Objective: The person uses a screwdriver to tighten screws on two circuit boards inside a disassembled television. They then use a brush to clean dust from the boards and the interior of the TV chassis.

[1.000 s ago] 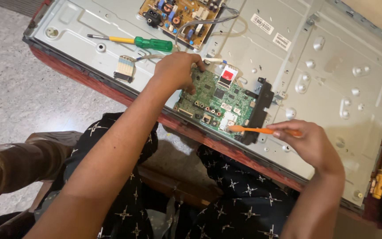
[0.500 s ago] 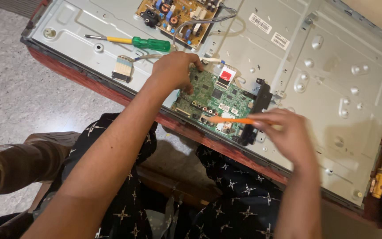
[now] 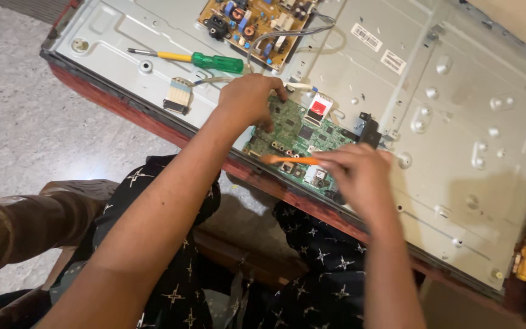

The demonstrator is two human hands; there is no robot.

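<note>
The left hand [image 3: 249,97] pressed its curled fingers on the top edge of the green circuit board [image 3: 296,137], which lay on the grey metal back panel [image 3: 458,109]. The right hand [image 3: 357,176] pinched a thin orange tool [image 3: 287,159], its tip over the board's lower edge near the connectors. Any slip there risked scraping small components or snagging the white cable [image 3: 299,86], since the right hand looked blurred in motion.

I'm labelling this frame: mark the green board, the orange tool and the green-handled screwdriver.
green board [image 3: 296,131], head view, on its bare middle.
orange tool [image 3: 290,160], head view, on its shaft left of the right hand.
green-handled screwdriver [image 3: 217,62], head view, on its handle.
</note>
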